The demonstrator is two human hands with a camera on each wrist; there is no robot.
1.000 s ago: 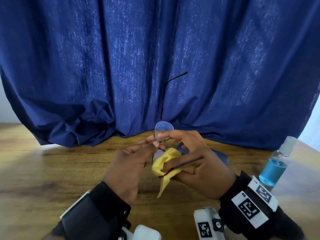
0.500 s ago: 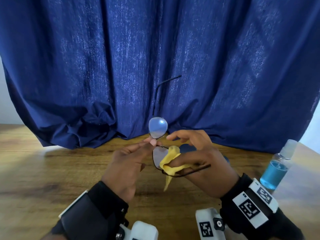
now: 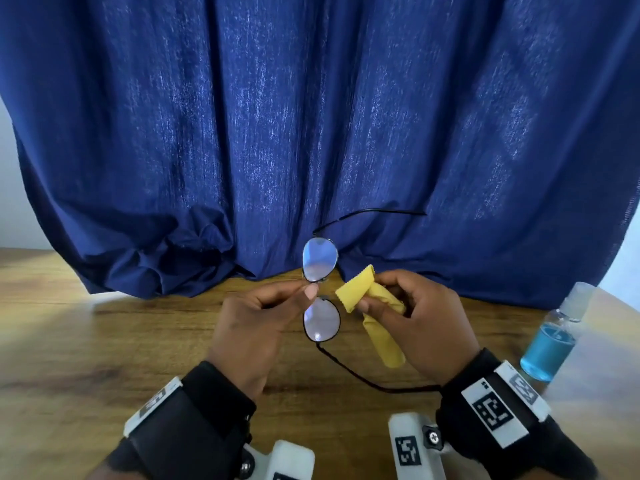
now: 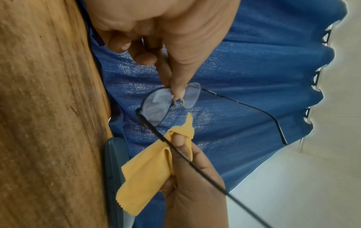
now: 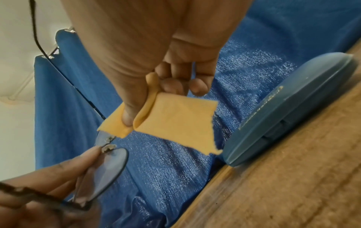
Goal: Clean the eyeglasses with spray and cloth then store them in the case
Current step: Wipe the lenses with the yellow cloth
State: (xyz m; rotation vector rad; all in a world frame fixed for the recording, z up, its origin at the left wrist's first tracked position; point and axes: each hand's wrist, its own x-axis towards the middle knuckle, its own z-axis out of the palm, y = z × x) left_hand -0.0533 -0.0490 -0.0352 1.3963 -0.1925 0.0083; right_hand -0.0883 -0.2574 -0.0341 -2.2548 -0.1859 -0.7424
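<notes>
Thin black-framed eyeglasses (image 3: 320,289) hang upright above the wooden table (image 3: 86,341), one lens over the other, both temples unfolded. My left hand (image 3: 263,317) pinches them at the bridge (image 4: 176,95) between thumb and forefinger. My right hand (image 3: 412,313) holds a yellow cloth (image 3: 372,306) just right of the lenses, clear of the glass; the cloth (image 5: 166,117) is folded over my thumb. The blue eyeglass case (image 5: 289,108) lies closed on the table against the curtain, hidden behind my right hand in the head view. A spray bottle (image 3: 554,341) of blue liquid stands at the right.
A dark blue curtain (image 3: 311,133) hangs across the back and bunches onto the table at the left. The table's right corner lies just beyond the bottle. White camera mounts (image 3: 412,445) sit below my wrists.
My right hand has drawn the cloth off the lower lens and moved right. The glasses have turned, so the upper temple now points right.
</notes>
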